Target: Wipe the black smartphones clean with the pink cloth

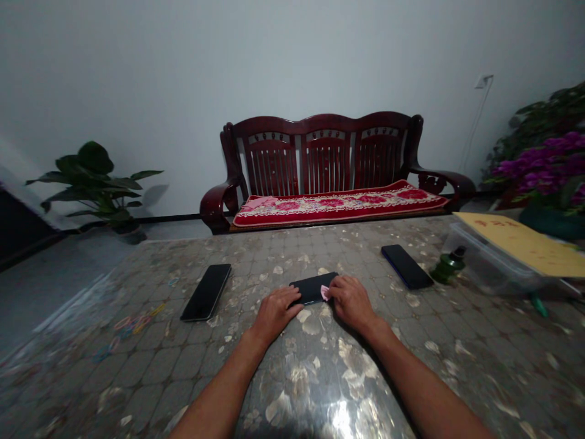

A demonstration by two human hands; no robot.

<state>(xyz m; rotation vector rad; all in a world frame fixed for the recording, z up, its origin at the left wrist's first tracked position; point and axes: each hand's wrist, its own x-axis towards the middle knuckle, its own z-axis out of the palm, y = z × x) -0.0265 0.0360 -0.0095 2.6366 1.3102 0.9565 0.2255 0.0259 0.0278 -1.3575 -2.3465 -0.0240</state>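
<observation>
A black phone (313,285) lies flat in the middle of the patterned table (292,366). My left hand (275,311) rests on its near left corner with the fingers curled down onto it. My right hand (350,300) presses a small pink piece (325,293) against the phone's right end, fingers pinched together. Two more black phones lie apart from my hands: one at the left (206,291) and one at the right (406,266).
Coloured rubber bands (132,323) are scattered at the table's left. A small green bottle (449,264), a clear plastic box (493,265) under a yellow card (525,244) and purple flowers (548,161) stand at the right. A wooden bench (329,171) stands beyond the table.
</observation>
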